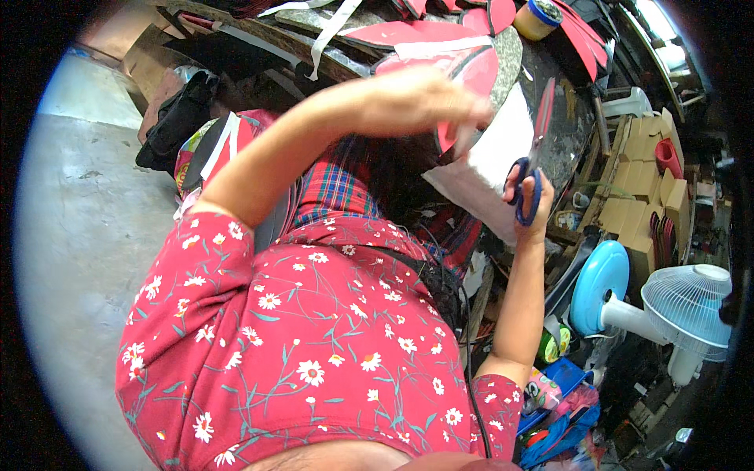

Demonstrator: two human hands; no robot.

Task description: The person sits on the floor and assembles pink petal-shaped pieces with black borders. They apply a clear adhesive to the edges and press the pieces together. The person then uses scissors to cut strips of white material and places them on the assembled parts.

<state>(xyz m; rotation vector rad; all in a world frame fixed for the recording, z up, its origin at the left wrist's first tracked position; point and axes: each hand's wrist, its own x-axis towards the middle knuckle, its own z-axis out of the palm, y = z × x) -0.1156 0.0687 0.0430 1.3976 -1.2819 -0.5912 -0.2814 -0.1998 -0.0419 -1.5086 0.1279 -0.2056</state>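
Note:
My right hand (536, 206) grips a pair of scissors (540, 129) by its dark blue handles, blades pointing away from me. Just left of it lies a white sheet (491, 192), seemingly cloth or paper, sloping over the work table's near edge. My left hand (440, 102) is stretched across above the sheet and some red cut pieces (479, 71); motion smears its fingers, so I cannot tell whether they hold anything. A white strip (440, 47) lies over the red pieces beyond that hand.
A tub with a blue rim (536, 20) and stacked red pieces (577, 39) sit at the far side. Cardboard boxes (632, 188) stand to the right, with a blue and white fan (685, 306) nearer. Grey floor (94, 235) spreads at left.

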